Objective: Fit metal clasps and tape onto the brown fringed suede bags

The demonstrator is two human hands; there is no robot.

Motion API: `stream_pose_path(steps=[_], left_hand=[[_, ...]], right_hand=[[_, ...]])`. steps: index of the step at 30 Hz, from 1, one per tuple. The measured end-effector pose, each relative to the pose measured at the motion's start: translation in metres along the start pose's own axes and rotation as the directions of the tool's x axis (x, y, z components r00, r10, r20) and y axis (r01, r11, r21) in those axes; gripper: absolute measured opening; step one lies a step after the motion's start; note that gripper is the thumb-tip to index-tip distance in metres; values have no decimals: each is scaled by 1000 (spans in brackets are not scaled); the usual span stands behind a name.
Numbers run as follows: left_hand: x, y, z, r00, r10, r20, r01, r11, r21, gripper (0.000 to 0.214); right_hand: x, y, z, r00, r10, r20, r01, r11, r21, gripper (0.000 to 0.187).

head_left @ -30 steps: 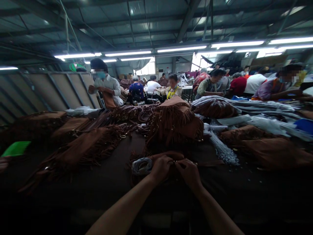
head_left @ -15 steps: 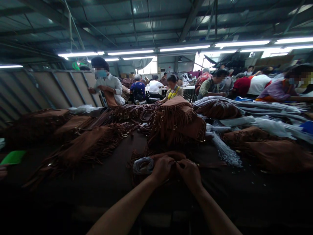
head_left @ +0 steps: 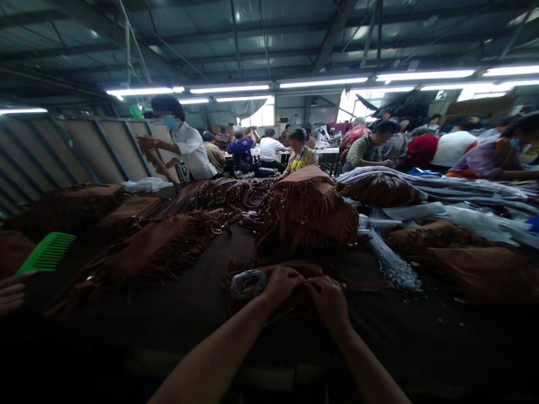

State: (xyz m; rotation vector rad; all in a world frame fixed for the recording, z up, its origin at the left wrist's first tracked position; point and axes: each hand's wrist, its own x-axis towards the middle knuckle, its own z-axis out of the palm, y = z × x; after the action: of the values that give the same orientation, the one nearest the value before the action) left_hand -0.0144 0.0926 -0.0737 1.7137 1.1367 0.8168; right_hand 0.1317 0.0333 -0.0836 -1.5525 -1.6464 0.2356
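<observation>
A brown fringed bag (head_left: 301,268) lies on the dark table in front of me. Over it, my left hand (head_left: 281,287) and my right hand (head_left: 329,297) come close together, fingers pinched. What sits between the fingertips is too small and dark to make out; a glint of metal shows near the right fingers. Beside my left hand, a ring-shaped roll in clear plastic (head_left: 248,284) rests against the bag. A brown strap (head_left: 370,285) stretches out to the right of my right hand.
Fringed brown bags (head_left: 309,207) are piled just beyond my hands, with another bag (head_left: 147,252) to the left. Thin clear plastic strands (head_left: 391,258) lie at right. At far left a co-worker's hand (head_left: 12,294) holds a green comb (head_left: 48,252). Several people work behind.
The green comb and the co-worker's hand have come further into view from the left. The standing person has turned left, lifting a brown piece. My hands stay nearly in place, still pinched.
</observation>
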Motion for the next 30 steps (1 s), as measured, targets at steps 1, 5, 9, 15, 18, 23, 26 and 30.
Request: stream_pose_path(steps=[1,5,9,15,18,23,26,30], left_hand=[[3,0,1,998,-57,18,58,997,-54,20],[10,0,9,982,-184,34,188,968,-167,17],[11,1,11,986,-145,-85,126,972,-199,20],[15,7,7,989,-18,-148,-2,991,-134,20],[17,9,8,990,5,-141,-24,991,-131,19],[16,5,12,990,2,-144,-24,989,-147,18],[15,5,13,990,-5,-143,-18,986,-165,19],[13,9,13,991,-35,-130,10,982,-187,22]], right_hand=[[-1,0,-1,1000,20,-2,-20,999,40,15],[-3,-2,-8,990,139,-9,-130,949,288,14],[-1,-5,-18,931,319,177,-343,599,724,32],[11,-13,-38,938,282,201,-288,314,905,29],[16,-12,-43,969,229,96,-197,472,860,27],[21,-5,-44,971,236,28,-162,573,803,22],[22,-3,-44,968,250,-6,-142,569,810,23],[21,-5,-47,970,244,-6,-139,571,809,22]])
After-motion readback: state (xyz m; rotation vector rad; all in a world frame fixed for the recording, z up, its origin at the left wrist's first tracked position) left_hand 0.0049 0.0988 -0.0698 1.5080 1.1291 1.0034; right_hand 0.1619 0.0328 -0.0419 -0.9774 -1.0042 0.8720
